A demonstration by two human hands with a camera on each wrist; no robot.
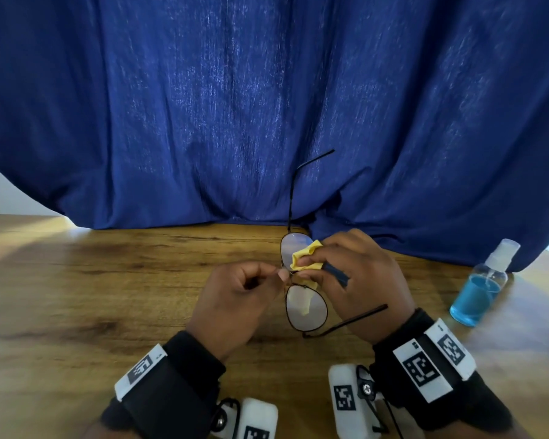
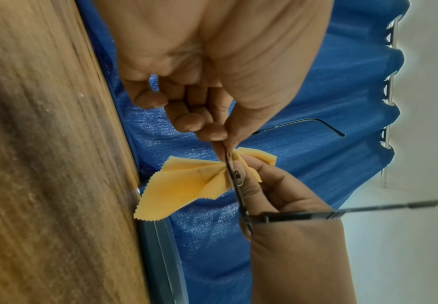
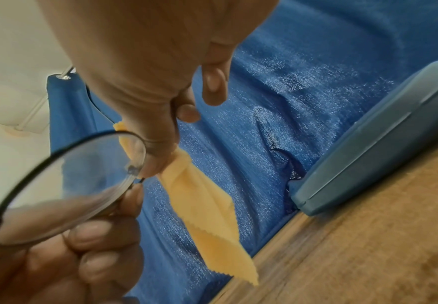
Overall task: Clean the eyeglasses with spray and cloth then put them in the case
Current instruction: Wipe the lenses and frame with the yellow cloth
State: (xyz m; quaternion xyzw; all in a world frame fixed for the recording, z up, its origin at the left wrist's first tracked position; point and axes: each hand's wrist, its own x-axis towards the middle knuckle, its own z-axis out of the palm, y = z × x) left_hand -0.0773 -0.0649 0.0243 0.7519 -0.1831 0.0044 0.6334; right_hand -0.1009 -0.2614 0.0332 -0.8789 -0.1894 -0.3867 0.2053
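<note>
Thin black-framed eyeglasses (image 1: 305,308) are held upright above the wooden table, temples unfolded. My left hand (image 1: 281,275) pinches the frame at the bridge between thumb and forefinger. A yellow cloth (image 1: 303,253) is folded over the far lens, and my right hand (image 1: 305,263) pinches it there. In the left wrist view the cloth (image 2: 186,185) fans out on both sides of the edge-on frame (image 2: 236,181). The near lens (image 3: 69,185) is bare, and the cloth's tail (image 3: 202,216) hangs down. A grey-blue case (image 3: 381,144) lies shut at the table's back edge.
A clear spray bottle (image 1: 479,289) of blue liquid stands on the table (image 1: 108,296) to the right of my right hand. A blue curtain (image 1: 235,106) hangs behind the table and drapes onto its back edge.
</note>
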